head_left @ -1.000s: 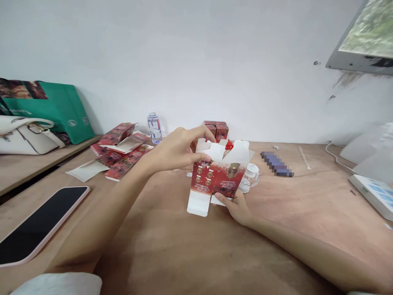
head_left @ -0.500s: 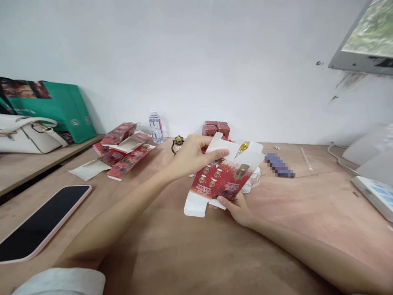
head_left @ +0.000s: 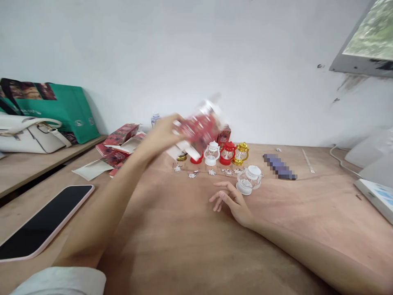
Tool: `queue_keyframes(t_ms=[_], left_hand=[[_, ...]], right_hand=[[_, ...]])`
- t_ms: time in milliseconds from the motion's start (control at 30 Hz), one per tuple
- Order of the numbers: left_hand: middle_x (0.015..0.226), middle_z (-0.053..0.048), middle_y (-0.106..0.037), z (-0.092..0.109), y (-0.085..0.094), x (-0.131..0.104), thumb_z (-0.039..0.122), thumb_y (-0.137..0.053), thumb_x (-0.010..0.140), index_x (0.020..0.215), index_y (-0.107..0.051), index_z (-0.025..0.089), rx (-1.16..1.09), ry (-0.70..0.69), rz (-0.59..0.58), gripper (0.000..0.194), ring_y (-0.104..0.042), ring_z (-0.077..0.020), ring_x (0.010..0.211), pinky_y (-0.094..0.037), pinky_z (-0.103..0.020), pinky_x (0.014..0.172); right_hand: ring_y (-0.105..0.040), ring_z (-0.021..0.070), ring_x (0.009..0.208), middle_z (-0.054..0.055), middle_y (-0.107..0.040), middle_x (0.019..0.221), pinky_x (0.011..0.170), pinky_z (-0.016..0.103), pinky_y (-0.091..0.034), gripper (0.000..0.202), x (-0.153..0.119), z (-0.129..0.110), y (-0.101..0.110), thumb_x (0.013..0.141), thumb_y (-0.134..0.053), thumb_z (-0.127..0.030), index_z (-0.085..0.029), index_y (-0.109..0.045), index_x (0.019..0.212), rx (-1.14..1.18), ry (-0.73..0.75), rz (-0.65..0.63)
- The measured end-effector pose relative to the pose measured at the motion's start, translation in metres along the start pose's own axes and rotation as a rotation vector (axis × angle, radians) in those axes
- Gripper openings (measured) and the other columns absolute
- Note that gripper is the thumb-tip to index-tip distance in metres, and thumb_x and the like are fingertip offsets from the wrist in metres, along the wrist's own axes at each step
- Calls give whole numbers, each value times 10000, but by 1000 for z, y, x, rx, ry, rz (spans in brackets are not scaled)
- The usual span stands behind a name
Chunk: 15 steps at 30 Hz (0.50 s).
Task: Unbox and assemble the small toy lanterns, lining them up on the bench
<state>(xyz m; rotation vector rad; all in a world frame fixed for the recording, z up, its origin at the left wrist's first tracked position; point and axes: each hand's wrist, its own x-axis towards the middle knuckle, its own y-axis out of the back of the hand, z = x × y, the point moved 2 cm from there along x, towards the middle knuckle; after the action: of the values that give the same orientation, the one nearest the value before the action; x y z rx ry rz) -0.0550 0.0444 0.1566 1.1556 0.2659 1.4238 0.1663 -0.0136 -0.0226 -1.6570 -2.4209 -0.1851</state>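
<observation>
Currently, held aloft in the fingers of the left hand point(head_left: 166, 132): a red printed carton point(head_left: 201, 129), tilted above the table point(head_left: 190, 246), with white flaps loose at its ends. Gripped at the lower, left end, apparently so as to keep the upper end unobstructed. Fingers closed around the carton there; cannot tell the exact contact or any contents, owing to motion blur.

On the opposite side, fingers of the right hand point(head_left: 235, 203) slightly curled, parted and holding nothing. Positioned low, just beside the front white lantern point(head_left: 249, 181), with no certain contact.

Behind, arranged in a row: the rear white lantern point(head_left: 211, 154), the red lantern point(head_left: 227, 154) and the gold lantern point(head_left: 242, 154). Stood upright on flat bases, probably for stability and ready comparison of colours. Partly hidden beneath the carton, farther left: a red base point(head_left: 196, 160) and a dark base point(head_left: 181, 157).

Directly in front of the row, laid flat: small printed pieces point(head_left: 212, 172), spaced out probably for separate viewing. To the left, well apart: piled red boxes point(head_left: 121, 133), likely kept aside to free working room.
</observation>
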Motion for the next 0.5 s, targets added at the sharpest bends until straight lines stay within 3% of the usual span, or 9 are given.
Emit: queue_keyframes(t_ms=[67, 100, 167, 233, 333, 433, 500], left_hand=[[992, -83, -699, -13, 40, -3, 397, -592, 741, 1165, -566, 171, 284, 148, 330, 481, -630, -258, 868, -464, -346, 782], [1049, -82, -690, -19, 58, -6, 411, -577, 758, 1209, -541, 182, 391, 184, 422, 507, -620, -274, 956, -449, -378, 859], [1154, -80, -654, -36, 87, -11, 424, -574, 747, 1241, -525, 199, 534, 361, 533, 546, -568, -312, 1094, -412, -424, 946], [1276, -60, -586, -56, 104, -15, 472, -550, 752, 1264, -510, 226, 581, 473, 536, 569, -489, -345, 1190, -387, -458, 979], [1342, -8, -523, -87, 110, -16, 610, -505, 746, 1263, -491, 253, 537, 519, 530, 629, -428, -358, 1219, -346, -485, 998], [1339, 14, -499, -114, 103, -12, 724, -445, 711, 1233, -484, 271, 439, 548, 567, 693, -385, -374, 1205, -301, -507, 970], [1327, 23, -490, -128, 94, -8, 790, -444, 645, 1231, -462, 286, 367, 572, 512, 773, -362, -369, 1192, -273, -496, 951]], right_hand=[[-648, 120, 541, 37, -709, 807, 511, 249, -508, 337, 0, 0, 0, 865, -539, -470, -200, -493, 1061, -8, -9, -22], [-645, 119, 539, 35, -705, 803, 511, 249, -506, 326, 0, 0, 0, 869, -534, -465, -198, -494, 1052, -13, -12, -27], [-642, 116, 538, 33, -699, 798, 512, 247, -504, 310, 0, 0, 0, 876, -524, -459, -195, -500, 1037, -26, -20, -36], [-636, 111, 534, 31, -696, 791, 512, 241, -499, 297, 1, 1, 0, 883, -515, -455, -192, -505, 1021, -37, -28, -46], [-630, 106, 530, 31, -696, 788, 514, 238, -494, 289, 1, 2, 0, 889, -506, -451, -190, -509, 1012, -44, -32, -55], [-629, 111, 531, 32, -698, 786, 514, 244, -490, 292, 0, 1, 0, 890, -502, -456, -191, -513, 1011, -58, -35, -57], [-628, 112, 528, 30, -697, 778, 512, 245, -486, 294, -1, 1, 0, 889, -500, -463, -192, -513, 1004, -69, -36, -61]])
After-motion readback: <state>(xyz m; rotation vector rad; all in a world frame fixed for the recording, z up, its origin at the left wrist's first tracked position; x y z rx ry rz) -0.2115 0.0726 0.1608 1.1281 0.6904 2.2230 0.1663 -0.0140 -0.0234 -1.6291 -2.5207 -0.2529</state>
